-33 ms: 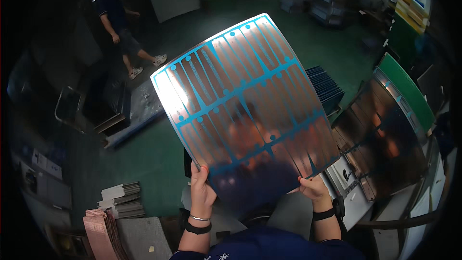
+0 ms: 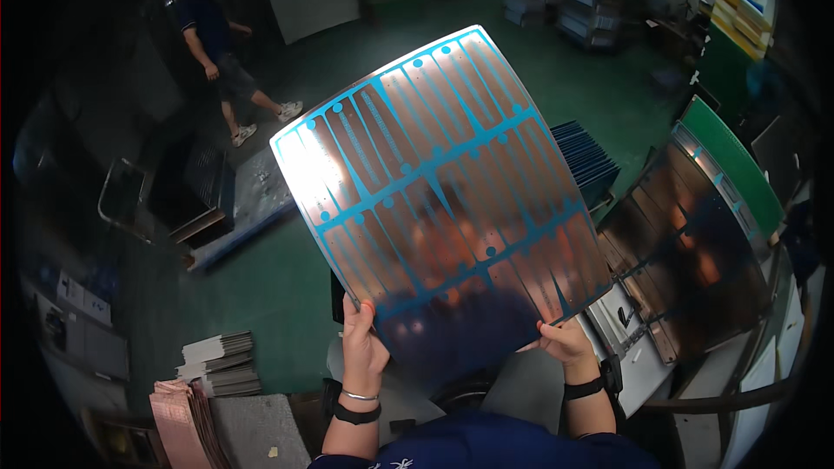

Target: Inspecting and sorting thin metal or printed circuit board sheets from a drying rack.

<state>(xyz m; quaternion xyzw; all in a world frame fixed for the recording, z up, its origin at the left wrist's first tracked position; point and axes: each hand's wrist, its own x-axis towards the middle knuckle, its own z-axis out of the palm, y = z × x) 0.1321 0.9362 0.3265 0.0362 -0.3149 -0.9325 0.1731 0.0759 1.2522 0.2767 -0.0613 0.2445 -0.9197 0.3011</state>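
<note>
A large, shiny copper circuit board panel with blue lines and dots is raised in front of me, tilted and slightly bowed in the view. Its upper left corner glares white, and the lower part is dark with reflections. My left hand pinches its lower left edge, thumb on the face. At the lower right corner, my right hand grips it the same way. To the right lies a similar copper panel, apart from both hands. The fingers behind the held panel are hidden.
A rack of dark upright panels stands behind the held one. Stacked grey sheets and pinkish sheets sit at lower left. A person is mid-stride at upper left, near a low platform. A green board borders the right side.
</note>
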